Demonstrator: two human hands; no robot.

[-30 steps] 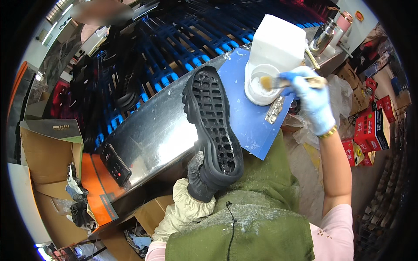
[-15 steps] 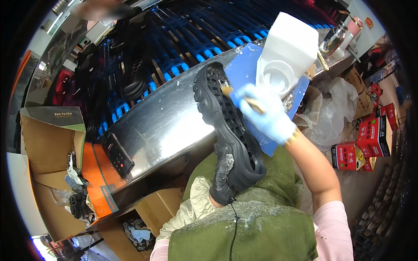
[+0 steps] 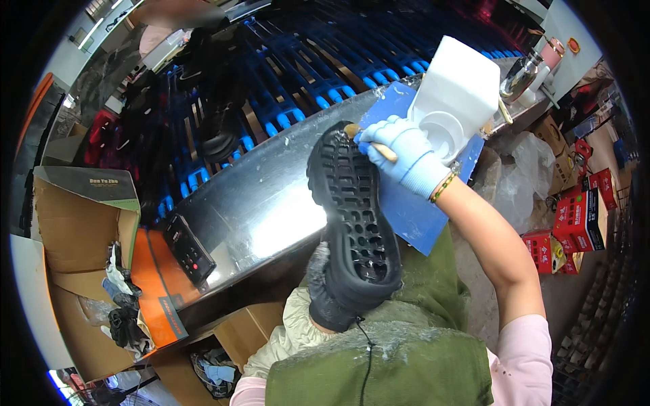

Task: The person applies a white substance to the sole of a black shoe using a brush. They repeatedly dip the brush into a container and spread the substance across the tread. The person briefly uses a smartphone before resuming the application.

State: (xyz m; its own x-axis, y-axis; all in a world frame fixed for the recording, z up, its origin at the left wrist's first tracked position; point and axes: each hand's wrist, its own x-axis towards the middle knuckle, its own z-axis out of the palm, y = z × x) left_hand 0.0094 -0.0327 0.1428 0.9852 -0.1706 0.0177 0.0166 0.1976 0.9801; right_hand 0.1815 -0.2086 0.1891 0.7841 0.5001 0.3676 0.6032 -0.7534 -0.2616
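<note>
A black chunky shoe sole (image 3: pixel 355 215) lies lengthwise over my lap, toe end away from me, its gridded hollow inside facing up and looking wet. My left hand (image 3: pixel 317 274), in a dark, smeared glove, grips the sole's left side near the heel; the thumb shows and the other fingers are hidden beneath. Wearing a light blue glove, my right hand (image 3: pixel 404 154) is closed around a brush with a wooden handle (image 3: pixel 384 151). The brush's bristles (image 3: pixel 351 130) touch the sole's toe edge. Just beyond this hand, a white cut-open plastic container (image 3: pixel 459 78) stands on a blue sheet (image 3: pixel 421 220).
A metal-edged bench (image 3: pixel 271 216) borders a conveyor with blue-tipped bars (image 3: pixel 325 98). At left are an open cardboard box (image 3: pixel 84 223) and a black device (image 3: pixel 189 250). A metal flask (image 3: pixel 520 80) stands at the back right; red boxes (image 3: pixel 579 220) are on the floor.
The sole has rolled so its hollow inside faces up more squarely, bringing my left thumb into view. The brush has shifted to the toe's tip, with my right hand following.
</note>
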